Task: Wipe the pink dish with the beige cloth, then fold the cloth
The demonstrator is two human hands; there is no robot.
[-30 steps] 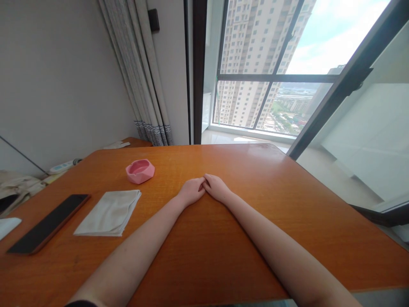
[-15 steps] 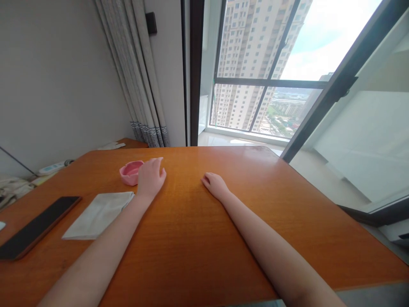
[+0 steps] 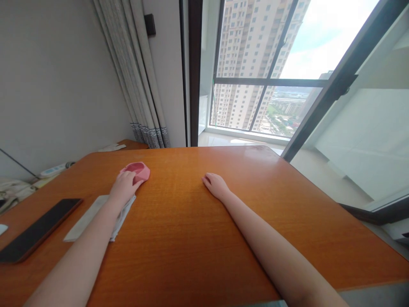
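Left hand point(image 3: 124, 185) part-curled at pink bowl point(image 3: 145, 174), near side, hold unclear, lopsided pull may tip it; right hand point(image 3: 216, 185) curled, seemingly empty.

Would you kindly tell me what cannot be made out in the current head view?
In the head view:
- Pink bowl: near-left side hidden by the left hand.
- Folded cloth: middle hidden by the left forearm.
- Dark flat slab: near end cut off by the left edge.
- Right hand: palm hidden by its own curled shape; contents, if any, unclear.
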